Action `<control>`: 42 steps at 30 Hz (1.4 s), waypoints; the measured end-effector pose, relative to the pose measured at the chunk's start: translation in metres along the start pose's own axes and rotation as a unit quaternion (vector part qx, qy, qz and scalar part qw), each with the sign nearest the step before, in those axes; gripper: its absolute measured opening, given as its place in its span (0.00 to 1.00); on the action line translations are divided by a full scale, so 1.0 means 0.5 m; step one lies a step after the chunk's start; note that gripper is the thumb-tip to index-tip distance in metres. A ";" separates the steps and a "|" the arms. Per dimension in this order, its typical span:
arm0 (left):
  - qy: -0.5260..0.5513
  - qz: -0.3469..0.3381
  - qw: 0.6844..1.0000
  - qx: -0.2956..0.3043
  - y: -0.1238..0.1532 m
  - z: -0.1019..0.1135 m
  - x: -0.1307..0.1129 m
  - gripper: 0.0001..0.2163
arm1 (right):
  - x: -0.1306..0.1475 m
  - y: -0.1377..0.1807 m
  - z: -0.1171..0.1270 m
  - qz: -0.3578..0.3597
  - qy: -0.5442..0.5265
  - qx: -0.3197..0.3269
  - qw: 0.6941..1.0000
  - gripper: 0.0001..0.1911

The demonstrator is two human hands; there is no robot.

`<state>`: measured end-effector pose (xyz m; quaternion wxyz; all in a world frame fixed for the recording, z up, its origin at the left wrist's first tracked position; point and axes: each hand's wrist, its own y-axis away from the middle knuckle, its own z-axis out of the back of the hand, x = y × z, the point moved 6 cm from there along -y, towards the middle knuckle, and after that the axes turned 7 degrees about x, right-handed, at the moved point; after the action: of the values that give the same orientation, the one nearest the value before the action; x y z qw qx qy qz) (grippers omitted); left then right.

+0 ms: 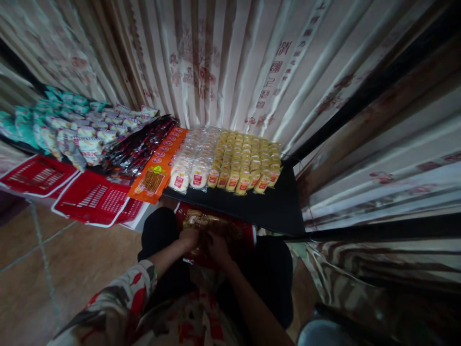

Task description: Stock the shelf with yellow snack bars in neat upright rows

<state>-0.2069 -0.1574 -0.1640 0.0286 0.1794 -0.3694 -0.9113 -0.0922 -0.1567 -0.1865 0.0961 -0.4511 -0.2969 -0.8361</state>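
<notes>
A red snack bag with a picture of golden food on it lies across my lap, under the edge of the black table. My left hand is curled in at the bag's middle, its fingertips in shadow. Close to its right, my right hand bends its fingers toward the same spot. Both hands look closed, but what is between the fingers is too dark to make out. Just beyond them on the table stand rows of yellow wrapped snacks and white wrapped rice crackers.
An orange snack packet, dark shiny packets, white packets and green packets line the black table leftward. Red bags hang over its front edge. Curtains rise behind; a dark bar slants at right.
</notes>
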 end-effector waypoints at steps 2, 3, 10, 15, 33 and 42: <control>-0.024 0.023 0.999 0.022 -0.014 -0.009 0.031 0.14 | -0.006 -0.019 -0.038 -0.005 -0.021 0.041 0.999 0.15; -0.033 0.033 0.998 0.033 -0.019 -0.016 0.040 0.14 | -0.007 -0.027 -0.054 -0.004 -0.032 0.053 0.998 0.14; -0.059 0.058 0.995 0.056 -0.044 -0.056 0.044 0.11 | -0.023 -0.060 -0.121 -0.007 -0.155 0.091 0.984 0.09; -0.043 0.042 0.998 0.036 -0.040 -0.054 0.048 0.13 | -0.042 -0.055 -0.111 -0.029 -0.255 0.062 0.964 0.16; 0.232 -0.271 0.903 -0.237 0.116 0.007 -0.093 0.22 | 0.023 0.122 0.114 -0.049 -0.442 -0.086 0.891 0.25; 0.433 -0.178 0.874 -0.132 0.101 0.047 -0.168 0.19 | 0.049 0.183 0.231 0.047 -0.333 -0.067 0.939 0.23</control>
<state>-0.1407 -0.1628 -0.0882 0.0468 0.6133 -0.1578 -0.7725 0.0135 -0.1604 -0.0810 0.0006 -0.7227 -0.2340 -0.6503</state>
